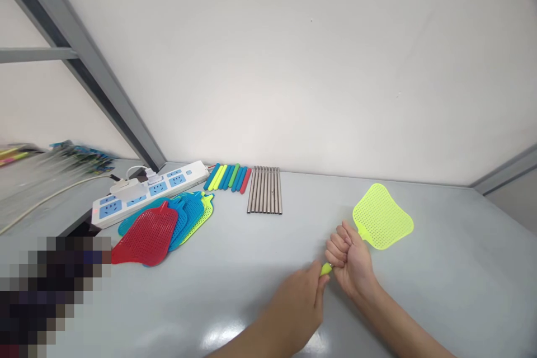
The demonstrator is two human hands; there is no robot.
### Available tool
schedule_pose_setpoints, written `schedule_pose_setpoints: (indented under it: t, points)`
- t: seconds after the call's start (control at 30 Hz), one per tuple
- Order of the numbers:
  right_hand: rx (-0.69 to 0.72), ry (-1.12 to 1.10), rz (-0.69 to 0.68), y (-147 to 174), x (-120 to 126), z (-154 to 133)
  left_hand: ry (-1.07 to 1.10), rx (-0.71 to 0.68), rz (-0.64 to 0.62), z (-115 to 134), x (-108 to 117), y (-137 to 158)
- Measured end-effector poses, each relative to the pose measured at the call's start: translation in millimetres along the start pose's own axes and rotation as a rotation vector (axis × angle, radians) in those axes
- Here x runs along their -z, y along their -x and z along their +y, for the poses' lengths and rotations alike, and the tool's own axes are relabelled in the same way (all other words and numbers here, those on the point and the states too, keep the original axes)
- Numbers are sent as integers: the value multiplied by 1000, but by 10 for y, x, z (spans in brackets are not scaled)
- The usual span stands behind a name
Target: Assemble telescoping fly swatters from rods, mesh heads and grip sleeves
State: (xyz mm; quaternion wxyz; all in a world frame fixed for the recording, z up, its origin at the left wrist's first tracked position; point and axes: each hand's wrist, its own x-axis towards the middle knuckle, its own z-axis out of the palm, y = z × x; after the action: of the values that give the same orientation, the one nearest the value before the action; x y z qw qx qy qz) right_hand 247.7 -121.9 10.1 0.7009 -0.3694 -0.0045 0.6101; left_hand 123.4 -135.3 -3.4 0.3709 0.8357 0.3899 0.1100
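Note:
A fly swatter with a yellow-green mesh head (382,218) slants across the right side of the table. My right hand (350,257) is wrapped in a fist around its shaft, just below the head, and hides most of that shaft. Lower and to the left, my left hand (297,302) closes on the swatter's green handle grip (326,269), whose tip shows between the two hands. A short bit of metal shaft appears where the grip meets my right fist.
Several metal tubes (265,190) lie side by side near the wall. Left of them are coloured handle grips (227,177). Swatter heads, a red one (149,235) on top, overlap beside a white power strip (197,170). A grey frame post (90,61) rises at left.

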Motion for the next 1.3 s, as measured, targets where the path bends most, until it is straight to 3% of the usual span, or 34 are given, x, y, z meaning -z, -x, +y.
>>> schedule_pose_setpoints:
  t: [0.23, 0.43, 0.7, 1.0, 1.3]
  points:
    - [16, -31, 57, -12, 16, 52, -274, 171, -35, 107, -21, 20]
    - [9, -24, 47, 4, 23, 85, -319, 130, 4, 70, -40, 32]
    - [43, -14, -14, 17, 0, 88, -270, 16, 70, 7, 11, 23]
    - [21, -2, -151, -19, 23, 100, -217, 33, 51, -17, 40, -4]
    - [-17, 7, -163, -47, -9, 55, -155, 56, 33, -9, 91, -39]
